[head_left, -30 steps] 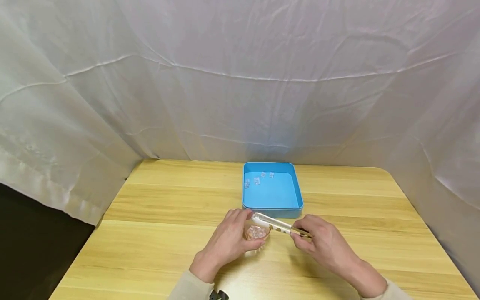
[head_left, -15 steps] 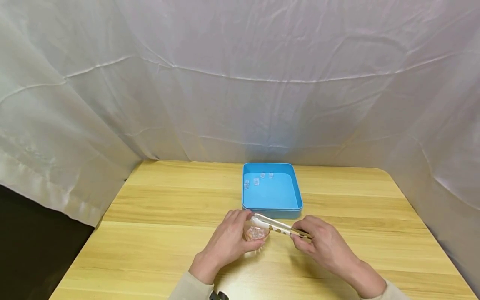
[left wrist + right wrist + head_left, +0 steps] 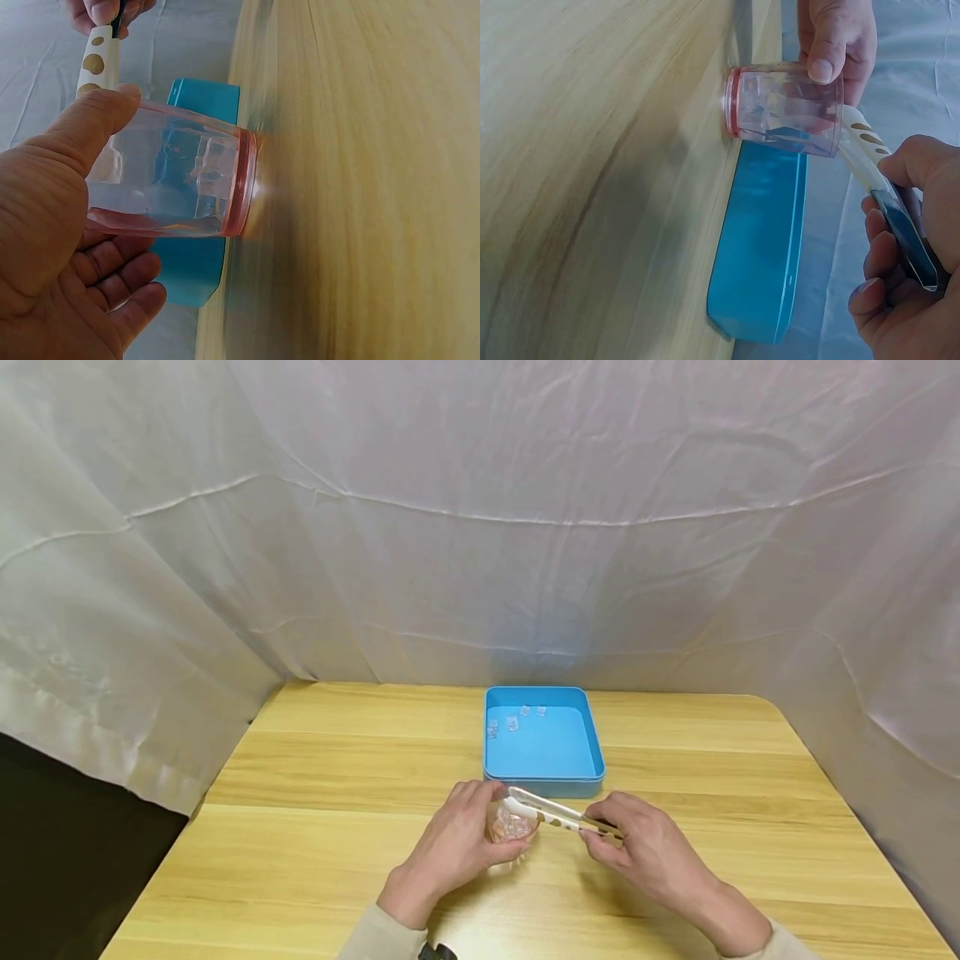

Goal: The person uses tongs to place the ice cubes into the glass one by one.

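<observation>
My left hand [image 3: 456,835] grips a clear cup [image 3: 172,169] with a pinkish base, thumb on one side near the rim and fingers on the other. The cup stands upright on the table, and clear ice-like cubes [image 3: 214,169] lie in its bottom. Between thumb and fingers, my right hand [image 3: 645,843] holds a pair of white tongs [image 3: 555,814] with brown spots. The front ends of the tongs reach into the cup's mouth, partly hidden by the left hand and the cup wall.
Just beyond the cup sits an open blue box [image 3: 555,787], with several clear cubes [image 3: 513,723] on its floor toward the back and left. Behind the wooden table [image 3: 337,760] hangs a pale curtain [image 3: 450,568], which also runs along both sides.
Both hands, the cup and the blue box stay almost where they were. The tongs remain at the cup's mouth with only a tiny shift.
</observation>
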The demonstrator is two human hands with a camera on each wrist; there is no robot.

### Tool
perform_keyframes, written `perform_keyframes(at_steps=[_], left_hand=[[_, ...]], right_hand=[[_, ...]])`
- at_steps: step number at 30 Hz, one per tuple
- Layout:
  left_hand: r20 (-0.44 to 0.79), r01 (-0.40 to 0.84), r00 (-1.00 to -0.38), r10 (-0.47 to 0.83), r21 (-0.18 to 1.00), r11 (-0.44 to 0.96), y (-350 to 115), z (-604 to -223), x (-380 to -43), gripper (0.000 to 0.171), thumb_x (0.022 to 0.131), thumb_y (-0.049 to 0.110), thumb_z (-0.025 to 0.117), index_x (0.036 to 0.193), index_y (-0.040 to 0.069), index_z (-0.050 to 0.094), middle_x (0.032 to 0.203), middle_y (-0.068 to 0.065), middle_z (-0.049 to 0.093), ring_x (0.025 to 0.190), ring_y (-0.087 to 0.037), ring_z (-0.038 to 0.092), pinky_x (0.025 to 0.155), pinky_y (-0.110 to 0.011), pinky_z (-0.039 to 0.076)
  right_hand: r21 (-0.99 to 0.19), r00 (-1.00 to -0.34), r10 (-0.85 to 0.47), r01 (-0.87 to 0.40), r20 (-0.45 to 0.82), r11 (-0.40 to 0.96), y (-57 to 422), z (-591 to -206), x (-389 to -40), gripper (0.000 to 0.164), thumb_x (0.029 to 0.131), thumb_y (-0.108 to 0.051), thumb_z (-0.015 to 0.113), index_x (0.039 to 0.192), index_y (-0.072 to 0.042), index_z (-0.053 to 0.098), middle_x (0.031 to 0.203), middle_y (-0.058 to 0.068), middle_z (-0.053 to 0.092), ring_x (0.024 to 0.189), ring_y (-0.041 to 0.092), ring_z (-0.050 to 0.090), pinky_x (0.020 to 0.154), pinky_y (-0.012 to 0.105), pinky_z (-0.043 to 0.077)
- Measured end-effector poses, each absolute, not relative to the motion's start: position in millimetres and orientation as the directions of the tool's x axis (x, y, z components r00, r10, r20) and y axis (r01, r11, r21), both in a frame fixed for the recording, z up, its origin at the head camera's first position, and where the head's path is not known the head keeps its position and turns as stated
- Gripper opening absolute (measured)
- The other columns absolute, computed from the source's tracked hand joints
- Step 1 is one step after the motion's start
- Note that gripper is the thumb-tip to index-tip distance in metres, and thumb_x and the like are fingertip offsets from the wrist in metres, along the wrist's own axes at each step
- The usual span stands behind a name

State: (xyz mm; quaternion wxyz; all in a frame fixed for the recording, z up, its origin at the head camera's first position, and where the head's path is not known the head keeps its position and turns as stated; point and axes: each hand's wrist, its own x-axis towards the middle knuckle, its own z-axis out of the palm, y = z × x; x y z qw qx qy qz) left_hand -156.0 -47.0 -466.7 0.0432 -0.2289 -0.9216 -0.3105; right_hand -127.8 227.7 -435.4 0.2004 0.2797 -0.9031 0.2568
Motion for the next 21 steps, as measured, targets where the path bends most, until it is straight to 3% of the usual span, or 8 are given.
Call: perform_keyframes(at_steps=[21], left_hand=[[0.197, 0.431, -0.899, 0.391, 0.563, 0.705, -46.2, -466.3, -156.7, 0.071, 0.083, 0.051, 0.088, 0.135, 0.012, 0.061, 0.127, 0.000, 0.067, 0.118, -0.017, 0.057, 0.101, -0.036, 0.054]], right_hand=[[-0.352, -0.762, -0.396, -0.607, 0.513, 0.713, 227.2, -437.3, -127.6, 0.020, 0.081, -0.009, 0.087, 0.092, -0.020, 0.073, 0.085, -0.017, 0.062, 0.074, -0.005, 0.054, 0.061, 0.017, 0.050]])
